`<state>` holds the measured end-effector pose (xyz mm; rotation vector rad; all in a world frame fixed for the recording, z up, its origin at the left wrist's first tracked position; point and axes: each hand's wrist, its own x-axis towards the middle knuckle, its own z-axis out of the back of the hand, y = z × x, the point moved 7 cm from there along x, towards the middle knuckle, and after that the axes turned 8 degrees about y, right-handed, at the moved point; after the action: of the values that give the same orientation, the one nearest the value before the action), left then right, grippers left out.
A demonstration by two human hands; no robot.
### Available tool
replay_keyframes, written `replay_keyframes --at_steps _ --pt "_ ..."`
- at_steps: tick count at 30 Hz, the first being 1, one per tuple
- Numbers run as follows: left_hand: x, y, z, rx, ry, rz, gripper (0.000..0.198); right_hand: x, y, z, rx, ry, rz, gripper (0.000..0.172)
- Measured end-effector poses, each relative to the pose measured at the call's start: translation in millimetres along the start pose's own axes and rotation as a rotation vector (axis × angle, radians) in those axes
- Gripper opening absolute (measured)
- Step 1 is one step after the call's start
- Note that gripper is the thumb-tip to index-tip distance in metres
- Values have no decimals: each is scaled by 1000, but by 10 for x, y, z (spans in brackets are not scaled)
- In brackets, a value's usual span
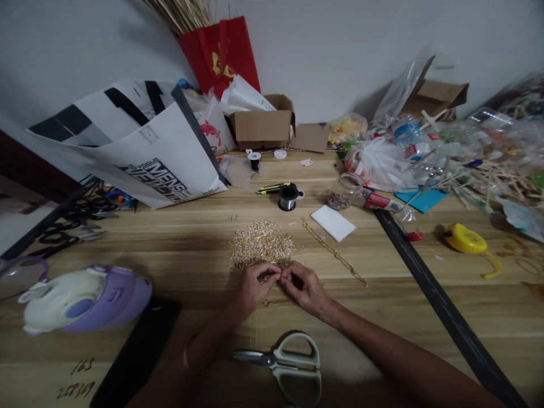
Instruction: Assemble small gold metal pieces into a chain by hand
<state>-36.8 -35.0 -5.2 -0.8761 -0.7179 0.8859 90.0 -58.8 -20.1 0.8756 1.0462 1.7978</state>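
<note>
My left hand (254,288) and my right hand (304,288) meet fingertip to fingertip on the wooden table (204,249), both pinched on a small gold piece at the near edge of a pile of gold and clear beaded links (261,245). A short gold chain piece (275,302) lies just under my hands. A longer gold chain (334,252) stretches to the right of the pile. Light-handled scissors (289,365) lie near my forearms.
A wire spool (288,198), a yellow-black tool (272,188), a white pad (333,222) and a bead jar (343,191) sit beyond the pile. A white shopping bag (144,147), cardboard box (263,126), purple-white bottle (85,297), black phone (138,351), yellow tape measure (465,241) and black strip (442,306) surround.
</note>
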Motion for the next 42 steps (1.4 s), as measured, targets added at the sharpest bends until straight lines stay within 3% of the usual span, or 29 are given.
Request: replay_keyframes --at_steps 13,18,42 --pt "-33 -83 58 79 -59 -10 9 -21 68 25 25 -15 0 6" --pt "-39 -72 66 44 -91 0 9 -39 132 37 -29 -40 104 14" --pt "-32 -47 34 -9 -61 5 8 -25 150 23 -48 -34 145 8"
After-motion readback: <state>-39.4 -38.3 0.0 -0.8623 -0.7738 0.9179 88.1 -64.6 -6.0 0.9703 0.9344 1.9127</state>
